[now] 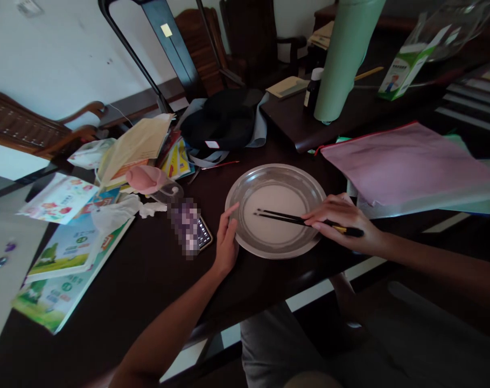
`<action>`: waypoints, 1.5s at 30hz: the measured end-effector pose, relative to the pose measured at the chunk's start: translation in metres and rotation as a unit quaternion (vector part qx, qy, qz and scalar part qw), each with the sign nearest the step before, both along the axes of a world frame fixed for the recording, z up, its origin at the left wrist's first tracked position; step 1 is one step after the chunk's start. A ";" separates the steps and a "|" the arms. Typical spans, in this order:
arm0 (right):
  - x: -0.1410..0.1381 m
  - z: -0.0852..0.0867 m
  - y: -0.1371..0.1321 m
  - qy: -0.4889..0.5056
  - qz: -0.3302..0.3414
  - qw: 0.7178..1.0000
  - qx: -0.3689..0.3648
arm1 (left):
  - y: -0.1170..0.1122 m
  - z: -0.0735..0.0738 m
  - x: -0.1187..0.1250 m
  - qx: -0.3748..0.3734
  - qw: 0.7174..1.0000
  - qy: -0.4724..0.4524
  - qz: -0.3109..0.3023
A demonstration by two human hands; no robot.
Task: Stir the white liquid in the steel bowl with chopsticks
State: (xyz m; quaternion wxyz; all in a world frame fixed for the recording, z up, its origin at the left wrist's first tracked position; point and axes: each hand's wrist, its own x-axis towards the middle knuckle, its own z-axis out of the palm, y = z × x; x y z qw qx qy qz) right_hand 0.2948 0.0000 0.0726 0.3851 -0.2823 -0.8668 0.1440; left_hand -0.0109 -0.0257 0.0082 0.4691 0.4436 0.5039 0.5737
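A round, shiny metal plate (275,251) lies on the dark table in front of me, its middle pale and whitish. I cannot tell whether that is liquid or the bare bottom. My left hand (227,238) holds the plate's left rim, thumb and fingers against the edge. In my right hand (342,221) is a pair of black chopsticks (283,217) with a gold part near the thick end. They reach left over the plate, tips slightly apart above its pale middle. Nothing shows between the tips.
Left of the plate lie a phone (204,234), a pink-topped bottle (146,179) and several booklets (63,269). Behind it sits a black bag (221,118). To the right are a pink zip pouch (406,161), a green cylinder (344,64) and a small dark bottle (313,91).
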 end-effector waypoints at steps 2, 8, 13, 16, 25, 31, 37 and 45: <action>0.000 -0.001 0.003 -0.015 -0.015 1.000 0.002 | 0.000 0.000 0.000 -0.003 1.000 -0.006 -0.001; 0.015 0.010 0.002 0.008 -0.068 0.997 0.026 | 0.000 0.002 0.001 0.004 1.000 0.009 -0.001; 0.025 0.018 -0.004 0.076 -0.020 0.997 0.001 | -0.001 0.002 0.000 -0.002 1.000 0.011 0.001; 0.023 0.018 -0.006 0.075 0.035 0.997 -0.006 | -0.001 0.002 0.000 -0.002 1.000 0.008 0.003; 0.002 0.001 0.002 -0.008 0.004 1.000 0.005 | 0.000 0.002 0.001 -0.002 1.000 -0.006 -0.001; 0.011 0.007 0.005 -0.011 -0.049 0.998 0.022 | 0.000 0.000 0.000 0.005 1.000 0.011 -0.010; 0.026 0.018 -0.002 0.069 -0.003 0.998 0.007 | 0.000 0.000 0.000 0.002 1.000 0.013 -0.001; 0.006 0.007 -0.005 0.039 0.038 0.999 0.001 | 0.000 0.000 -0.001 -0.001 1.000 0.008 0.001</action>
